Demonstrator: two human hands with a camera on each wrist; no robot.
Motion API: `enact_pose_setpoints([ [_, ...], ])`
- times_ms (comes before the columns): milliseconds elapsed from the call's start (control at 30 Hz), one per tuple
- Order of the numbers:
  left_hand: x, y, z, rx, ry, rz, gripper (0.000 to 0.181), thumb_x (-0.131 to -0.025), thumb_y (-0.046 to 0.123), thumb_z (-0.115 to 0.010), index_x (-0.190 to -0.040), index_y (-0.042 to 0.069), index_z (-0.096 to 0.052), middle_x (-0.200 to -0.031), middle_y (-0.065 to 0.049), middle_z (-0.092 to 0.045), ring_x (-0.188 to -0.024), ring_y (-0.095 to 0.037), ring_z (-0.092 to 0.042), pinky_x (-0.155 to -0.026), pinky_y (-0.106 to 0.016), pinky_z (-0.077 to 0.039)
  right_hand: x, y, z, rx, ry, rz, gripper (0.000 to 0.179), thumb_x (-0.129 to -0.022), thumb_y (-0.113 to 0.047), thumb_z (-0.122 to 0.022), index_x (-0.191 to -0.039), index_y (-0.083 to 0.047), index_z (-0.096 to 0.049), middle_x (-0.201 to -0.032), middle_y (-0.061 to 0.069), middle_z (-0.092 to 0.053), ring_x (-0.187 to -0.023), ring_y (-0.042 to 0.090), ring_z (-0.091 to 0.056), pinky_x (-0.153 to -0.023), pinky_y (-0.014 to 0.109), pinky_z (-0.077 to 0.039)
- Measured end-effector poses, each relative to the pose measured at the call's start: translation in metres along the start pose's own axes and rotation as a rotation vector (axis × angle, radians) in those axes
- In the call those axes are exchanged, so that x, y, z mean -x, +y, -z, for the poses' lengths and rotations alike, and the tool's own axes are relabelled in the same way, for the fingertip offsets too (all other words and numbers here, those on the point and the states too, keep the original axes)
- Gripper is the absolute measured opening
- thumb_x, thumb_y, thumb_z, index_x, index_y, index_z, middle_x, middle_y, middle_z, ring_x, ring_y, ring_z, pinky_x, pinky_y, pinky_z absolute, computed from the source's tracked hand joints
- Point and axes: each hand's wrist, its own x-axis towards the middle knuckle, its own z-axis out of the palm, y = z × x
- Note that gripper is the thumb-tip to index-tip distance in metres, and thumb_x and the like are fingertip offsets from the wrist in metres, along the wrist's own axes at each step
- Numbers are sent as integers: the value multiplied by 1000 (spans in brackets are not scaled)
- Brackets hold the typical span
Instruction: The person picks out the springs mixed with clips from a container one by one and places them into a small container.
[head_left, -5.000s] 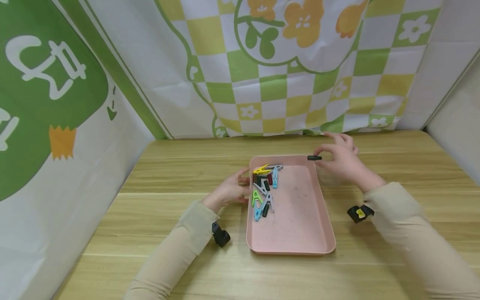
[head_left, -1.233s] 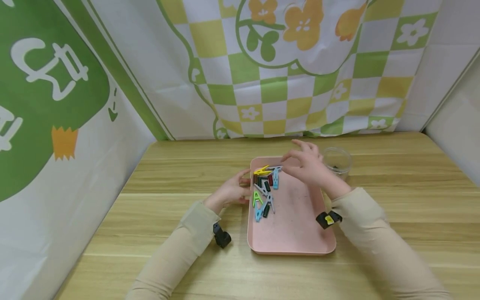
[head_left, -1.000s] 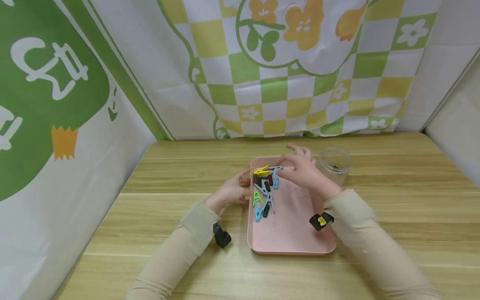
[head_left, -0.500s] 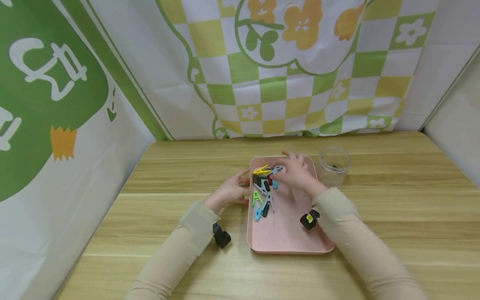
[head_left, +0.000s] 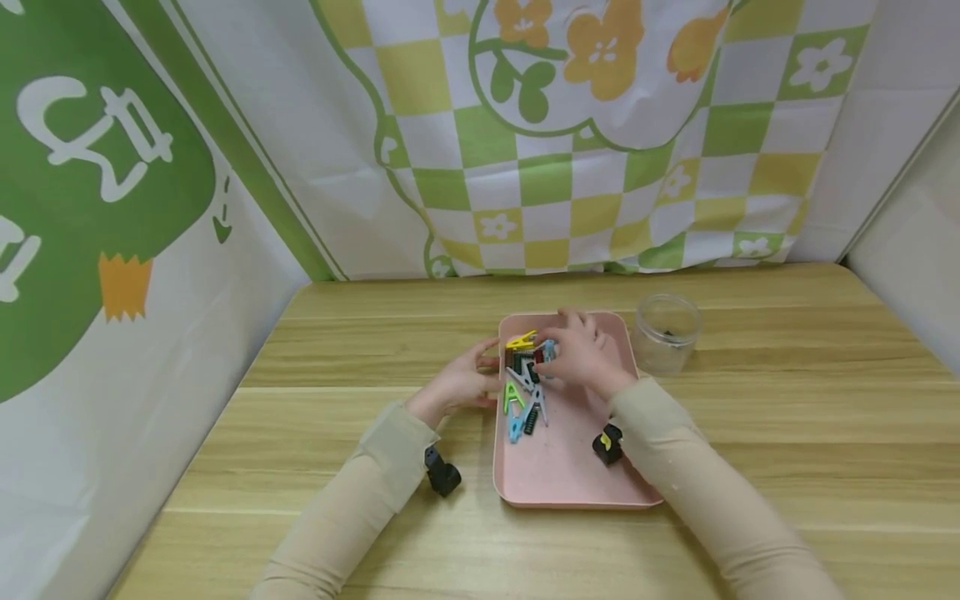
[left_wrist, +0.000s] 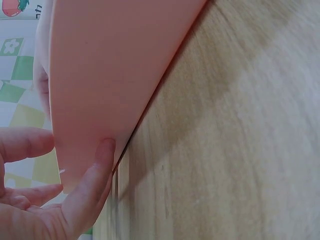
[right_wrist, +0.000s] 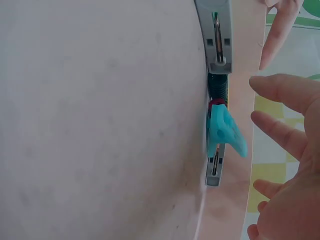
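Observation:
A pink tray (head_left: pixel 573 471) holds several small plastic clips and dark ribbed cylinders (head_left: pixel 530 420) along its left side. Among the clips are a yellow one (head_left: pixel 521 341), a lime-green one (head_left: pixel 513 397) and a light blue one (right_wrist: pixel 222 129). My left hand (head_left: pixel 463 380) touches the outside of the tray's left wall with extended fingers, seen closely in the left wrist view. Above the upper clips hovers my right hand (head_left: pixel 579 354). The right wrist view shows its fingers apart with nothing between them, near a grey clip (right_wrist: pixel 218 42).
A clear round jar (head_left: pixel 666 343) stands just right of the tray's far corner, with something small and dark inside. Beneath everything is a wooden table (head_left: pixel 360 333). A patterned cloth (head_left: pixel 585 183) hangs behind its far edge.
Five seconds ago my right hand pinched a dark ribbed cylinder near the jar; it holds none now. Over the last second it has moved left and nearer across the clips. The left hand stays put.

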Motion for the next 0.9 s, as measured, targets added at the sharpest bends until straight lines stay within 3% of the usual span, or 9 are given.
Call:
enact_pose_setpoints([
  [333, 0, -1, 0, -7, -4, -19, 77, -88, -7, -55, -152, 15, -17, -147, -24, -33, -118, -37, -52, -88, -47, -54, 1, 5, -2, -19, 16, 10, 36, -79, -23, -74, -112, -13, -67, -157, 21, -5, -141, 44, 5, -109, 67, -1],
  [900, 2, -2, -1, -30, 16, -11, 78, -88, -5, -57, -152, 18, -19, -147, -22, -35, -115, -36, -55, -85, -43, -56, -2, 8, -8, 100, 31, 36, 42, -74, -20, -74, -115, -12, -67, -156, 23, -7, -141, 46, 2, -109, 69, -3],
])
